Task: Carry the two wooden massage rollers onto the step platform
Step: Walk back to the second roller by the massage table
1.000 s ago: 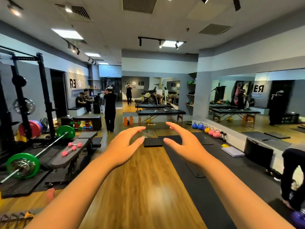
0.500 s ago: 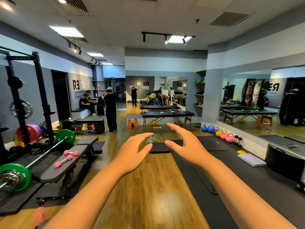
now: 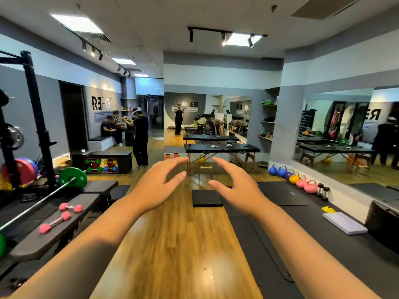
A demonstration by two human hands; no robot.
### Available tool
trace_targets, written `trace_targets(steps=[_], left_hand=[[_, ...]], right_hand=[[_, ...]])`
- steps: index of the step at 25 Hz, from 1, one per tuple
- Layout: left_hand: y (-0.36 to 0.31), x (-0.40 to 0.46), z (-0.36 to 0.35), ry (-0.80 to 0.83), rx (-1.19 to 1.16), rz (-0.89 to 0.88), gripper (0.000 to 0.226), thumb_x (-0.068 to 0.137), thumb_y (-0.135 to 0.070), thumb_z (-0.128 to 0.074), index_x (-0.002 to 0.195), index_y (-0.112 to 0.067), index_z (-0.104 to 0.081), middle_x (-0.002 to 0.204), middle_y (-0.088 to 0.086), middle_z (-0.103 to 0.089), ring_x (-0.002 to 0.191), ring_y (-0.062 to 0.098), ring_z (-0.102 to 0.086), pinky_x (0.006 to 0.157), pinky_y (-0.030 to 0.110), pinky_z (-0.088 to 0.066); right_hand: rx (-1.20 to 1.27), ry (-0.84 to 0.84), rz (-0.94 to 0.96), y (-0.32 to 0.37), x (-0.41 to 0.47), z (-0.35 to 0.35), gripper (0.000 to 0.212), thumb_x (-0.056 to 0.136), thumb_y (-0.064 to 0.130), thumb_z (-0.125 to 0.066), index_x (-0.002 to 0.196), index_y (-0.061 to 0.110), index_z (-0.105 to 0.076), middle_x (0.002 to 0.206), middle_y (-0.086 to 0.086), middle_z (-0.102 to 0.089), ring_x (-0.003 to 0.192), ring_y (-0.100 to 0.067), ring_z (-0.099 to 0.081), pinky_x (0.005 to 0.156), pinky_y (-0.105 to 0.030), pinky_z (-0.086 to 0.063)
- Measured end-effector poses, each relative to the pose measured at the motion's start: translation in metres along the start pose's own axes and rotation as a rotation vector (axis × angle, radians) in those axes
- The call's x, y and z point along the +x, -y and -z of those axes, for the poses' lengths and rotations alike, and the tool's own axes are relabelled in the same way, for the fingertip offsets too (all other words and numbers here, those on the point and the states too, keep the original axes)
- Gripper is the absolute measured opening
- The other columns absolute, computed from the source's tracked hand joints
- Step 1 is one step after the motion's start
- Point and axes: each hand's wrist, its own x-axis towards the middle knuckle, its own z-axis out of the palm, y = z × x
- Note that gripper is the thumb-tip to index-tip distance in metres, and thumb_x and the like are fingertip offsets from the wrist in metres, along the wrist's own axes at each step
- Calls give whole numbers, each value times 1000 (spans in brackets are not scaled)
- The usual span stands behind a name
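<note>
Both my arms are stretched forward over the wooden floor. My left hand [image 3: 160, 184] and my right hand [image 3: 234, 186] are open, fingers apart, and hold nothing. Beyond and between them a flat black square platform [image 3: 207, 198] lies on the floor. Farther back, a pale wooden object [image 3: 206, 167] rests on a small stand in front of the massage tables; it is too small to tell whether it is a roller. No other roller is clearly visible.
On the left are a black bench [image 3: 64, 225] with pink dumbbells and a barbell with a green plate [image 3: 72, 180]. Black mats, kettlebells [image 3: 302, 182], a white pad [image 3: 344, 223] and a yellow cone lie on the right. Black massage tables [image 3: 222, 148] and a standing person [image 3: 140, 137] are ahead.
I have moved forward down the room: the black platform and massage tables are nearer. Both hands stay raised, open and empty.
</note>
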Motion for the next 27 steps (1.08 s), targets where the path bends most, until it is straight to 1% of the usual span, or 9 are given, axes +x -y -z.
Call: trace_targets(steps=[6, 8, 11, 14, 17, 19, 23, 25, 27], left_hand=[[119, 125, -56, 9, -31, -54, 45, 104, -42, -53, 149, -39, -46, 146, -22, -48, 140, 6, -42, 114, 35, -35], [160, 177, -77, 35, -42, -72, 46, 104, -41, -53, 150, -38, -45, 146, -21, -48, 139, 4, -41, 112, 32, -34], [215, 253, -103, 74, -71, -101, 47, 104, -43, -52, 150, -39, -45, 146, -21, -49, 134, -3, -39, 105, 24, -33], [262, 311, -128, 76, -88, -119, 46, 104, -43, -52, 149, -41, -45, 141, -26, -49, 128, -9, -41, 99, 16, -32], [317, 361, -162, 100, -70, -119, 48, 103, -45, -52, 150, -41, -44, 144, -25, -48, 131, -6, -41, 104, 23, -34], [356, 397, -182, 112, -22, -120, 49, 103, -47, -52, 151, -41, -43, 145, -25, -47, 133, -5, -39, 106, 23, -32], [413, 486, -212, 99, 92, -149, 50, 102, -44, -54, 151, -40, -42, 140, -26, -46, 125, -8, -39, 103, 22, -32], [438, 539, -230, 91, 136, -158, 51, 102, -41, -55, 152, -36, -44, 143, -20, -51, 127, -3, -44, 104, 25, -36], [463, 591, -249, 65, 163, -161, 51, 103, -40, -55, 152, -34, -44, 148, -13, -54, 133, 7, -47, 109, 32, -38]], right_hand=[[-32, -17, -14, -79, 125, -48, 71, 91, 61, -59, 156, 47, -32, 157, 20, -42, 144, -3, -34, 114, -37, -36], [-50, -29, -30, -107, 174, -61, 70, 92, 58, -61, 156, 46, -33, 157, 19, -43, 144, -4, -35, 115, -38, -36], [-65, -61, -83, -149, 246, -74, 69, 93, 57, -61, 155, 48, -32, 156, 18, -43, 144, -6, -35, 114, -38, -37], [-64, -72, -104, -193, 299, -92, 69, 94, 55, -62, 155, 47, -33, 155, 18, -44, 140, -2, -36, 111, -33, -36], [-66, -72, -107, -250, 358, -121, 69, 95, 53, -64, 156, 45, -32, 155, 19, -43, 134, 6, -33, 107, -26, -32], [-57, -59, -107, -290, 401, -138, 70, 95, 53, -64, 156, 45, -32, 155, 20, -42, 132, 8, -32, 107, -25, -31], [-60, -32, -78, -368, 490, -152, 71, 94, 54, -63, 157, 44, -32, 156, 18, -42, 140, -1, -34, 110, -28, -32], [-73, -21, -58, -410, 546, -151, 70, 94, 54, -63, 157, 44, -33, 157, 17, -43, 144, -7, -35, 110, -28, -31], [-102, -4, -38, -449, 602, -151, 71, 94, 53, -64, 157, 44, -33, 158, 15, -43, 144, -7, -34, 108, -28, -30]])
